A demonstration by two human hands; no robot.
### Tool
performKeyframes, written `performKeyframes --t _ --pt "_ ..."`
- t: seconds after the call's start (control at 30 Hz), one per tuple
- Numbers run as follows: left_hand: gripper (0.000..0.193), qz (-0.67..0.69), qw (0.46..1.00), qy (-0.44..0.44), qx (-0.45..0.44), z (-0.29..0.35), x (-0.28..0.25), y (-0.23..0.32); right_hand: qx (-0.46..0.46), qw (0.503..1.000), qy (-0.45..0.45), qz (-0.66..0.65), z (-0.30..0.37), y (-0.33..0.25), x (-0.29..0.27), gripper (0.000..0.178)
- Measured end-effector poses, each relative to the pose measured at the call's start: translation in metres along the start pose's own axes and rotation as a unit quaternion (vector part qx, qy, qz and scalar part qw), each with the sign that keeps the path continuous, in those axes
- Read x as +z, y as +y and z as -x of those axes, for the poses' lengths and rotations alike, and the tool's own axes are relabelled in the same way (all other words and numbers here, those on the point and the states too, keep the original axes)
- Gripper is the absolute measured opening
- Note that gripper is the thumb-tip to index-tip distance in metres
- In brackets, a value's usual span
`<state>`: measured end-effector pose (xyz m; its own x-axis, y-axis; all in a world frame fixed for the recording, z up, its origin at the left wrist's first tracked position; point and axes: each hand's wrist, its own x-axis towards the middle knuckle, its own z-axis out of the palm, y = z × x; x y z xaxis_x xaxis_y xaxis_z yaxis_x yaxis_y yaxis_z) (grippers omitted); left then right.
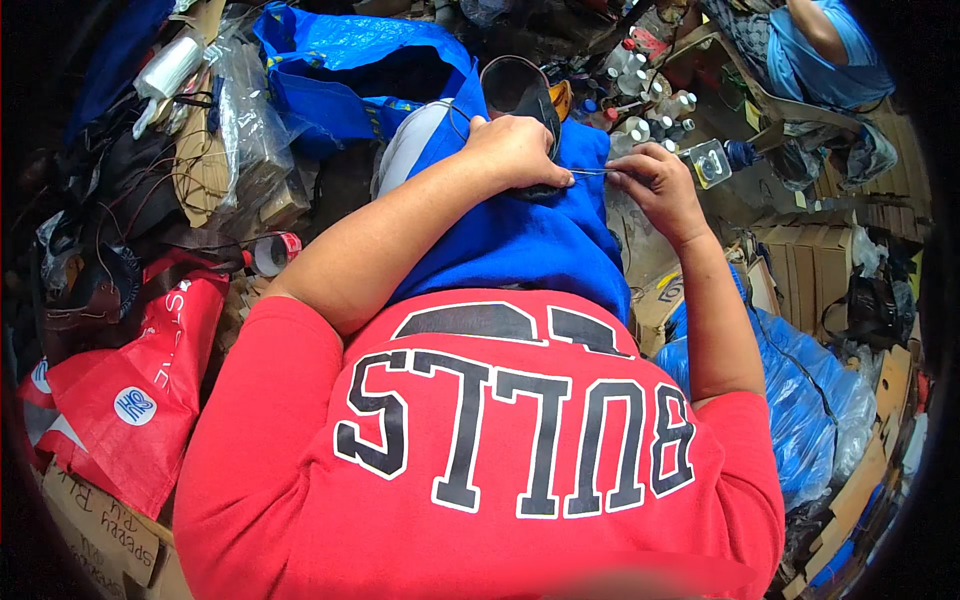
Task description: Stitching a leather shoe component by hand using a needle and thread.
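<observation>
In the head view, a person in a red shirt (520,440) and blue shorts (500,250) works with both bare hands over the lap. A dark shoe (518,90) is at the upper middle, by the blue cloth, with its opening facing up and its inside brownish. The left hand (512,150) lies across the near part of the shoe, its fingers curled closed over it with no open gap showing; the fingertips are hidden, and the thumb points to the right. From beside that thumb a thin pale strand (590,173) runs across to the right hand (655,190); whether it is thread or a stiff tool cannot be told. The right hand has its thumb and fingertips pressed together on the end of this strand, just beside the shorts and apart from the shoe. Beyond the left forearm is a large blue bag (340,40) with its mouth gaping. A group of small plastic bottles (640,105) stands and lies beyond the right hand, and near its knuckles is a clear container (712,163) with a dark blue cap. A red bag (140,380) lies at the left, below a clear bottle (272,254) with a red label. A bulging blue plastic bag (790,390) rests at the right, near a cardboard box (800,265). At the upper right, a co-worker (820,60) in light blue is partly visible.
</observation>
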<state>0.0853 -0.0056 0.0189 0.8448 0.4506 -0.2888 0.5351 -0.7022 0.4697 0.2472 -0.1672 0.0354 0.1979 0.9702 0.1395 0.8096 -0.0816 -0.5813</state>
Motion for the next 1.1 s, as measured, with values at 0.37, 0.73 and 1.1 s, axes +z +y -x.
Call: performKeyframes --t 0.37,0.73,1.1 --pt "0.053 -0.007 1.0 0.002 0.004 0.004 0.0 0.003 0.106 0.989 -0.096 0.025 -0.018 0.015 -0.007 0.018" --pt "0.014 0.049 0.983 0.004 0.176 0.016 -0.001 -0.032 -0.171 0.944 -0.096 0.267 -0.033 -0.036 0.017 0.006" --pt "0.016 -0.223 0.937 0.129 0.235 0.059 -0.014 -0.074 -0.126 0.942 -0.146 0.277 -0.019 0.01 0.011 0.009"
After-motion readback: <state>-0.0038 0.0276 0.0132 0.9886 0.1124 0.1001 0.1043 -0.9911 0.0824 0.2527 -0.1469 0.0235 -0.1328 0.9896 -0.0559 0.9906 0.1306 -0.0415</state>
